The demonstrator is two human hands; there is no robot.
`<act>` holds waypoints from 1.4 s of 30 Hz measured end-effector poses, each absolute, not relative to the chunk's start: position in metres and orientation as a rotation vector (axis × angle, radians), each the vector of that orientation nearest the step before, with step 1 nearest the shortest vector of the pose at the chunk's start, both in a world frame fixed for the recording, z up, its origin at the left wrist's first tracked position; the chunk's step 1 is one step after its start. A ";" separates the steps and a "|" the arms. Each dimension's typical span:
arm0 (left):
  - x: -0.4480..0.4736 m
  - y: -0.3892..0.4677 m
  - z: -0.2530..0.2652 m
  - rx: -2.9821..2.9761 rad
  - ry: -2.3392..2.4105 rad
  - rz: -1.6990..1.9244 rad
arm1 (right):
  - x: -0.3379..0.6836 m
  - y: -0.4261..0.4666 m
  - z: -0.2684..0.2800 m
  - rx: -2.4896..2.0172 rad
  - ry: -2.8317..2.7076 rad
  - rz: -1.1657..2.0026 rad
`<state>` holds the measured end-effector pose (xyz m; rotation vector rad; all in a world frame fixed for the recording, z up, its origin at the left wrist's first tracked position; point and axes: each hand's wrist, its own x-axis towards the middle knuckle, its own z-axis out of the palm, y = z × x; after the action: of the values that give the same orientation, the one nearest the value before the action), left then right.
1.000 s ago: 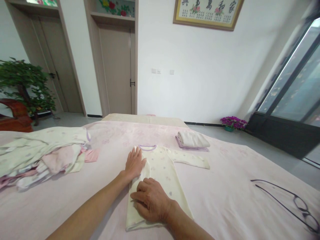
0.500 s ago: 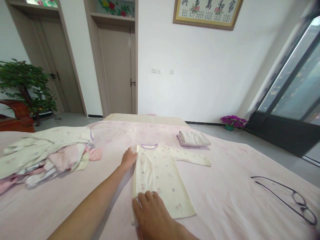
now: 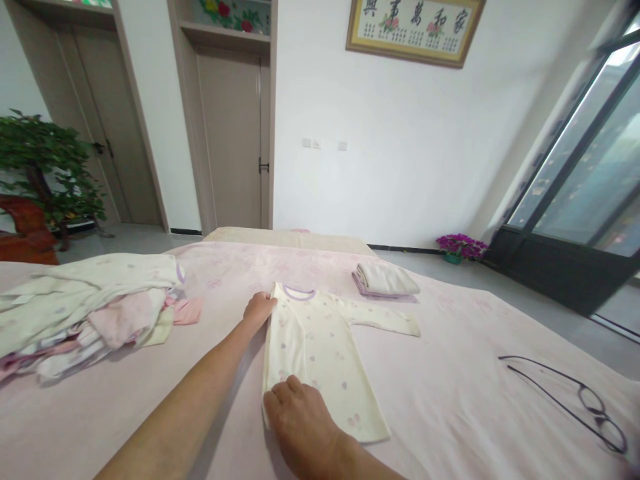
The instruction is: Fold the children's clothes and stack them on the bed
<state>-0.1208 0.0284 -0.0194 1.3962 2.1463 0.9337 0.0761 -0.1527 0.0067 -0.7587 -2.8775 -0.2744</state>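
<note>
A small cream long-sleeved shirt (image 3: 320, 360) with a purple collar and pale printed motifs lies flat in front of me. Its right-hand sleeve stretches out sideways; the opposite sleeve does not show. My left hand (image 3: 260, 307) pinches the shirt's left edge by the shoulder. Down at the lower left corner near the hem, my right hand (image 3: 303, 423) has its fingers curled in and closed on the fabric, covering that corner.
A rumpled heap of clothes (image 3: 115, 293) lies at left on the pink bedspread (image 3: 450, 393). Beyond the sleeve sits a folded stack of clothes (image 3: 385, 280). Eyeglasses (image 3: 570, 400) rest at right. A potted plant (image 3: 45, 173) and purple flowers (image 3: 460, 247) stand farther back.
The fingers of my right hand have curled in more tightly at the shirt's lower left corner. My left hand stays at the shoulder edge. The view has shifted slightly.
</note>
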 end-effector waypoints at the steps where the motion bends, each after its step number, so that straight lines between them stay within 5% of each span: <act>1: -0.124 0.030 -0.016 1.401 2.170 0.912 | 0.072 -0.152 0.011 -0.753 -2.872 -0.245; 17: -0.140 -0.022 -0.013 1.808 2.273 0.703 | 0.050 -0.149 0.027 -0.811 -2.649 0.350; 34: -0.104 -0.143 -0.056 2.579 1.873 0.455 | 0.158 -0.109 -0.006 -0.925 -2.832 0.319; 42: -0.110 -0.162 -0.052 2.518 1.759 0.378 | 0.223 -0.024 -0.008 -1.628 -2.230 0.049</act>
<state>-0.1101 -0.1624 -0.0516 2.5181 1.7591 0.3779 0.2228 -0.0242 -0.0076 -1.6279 -2.2301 0.0491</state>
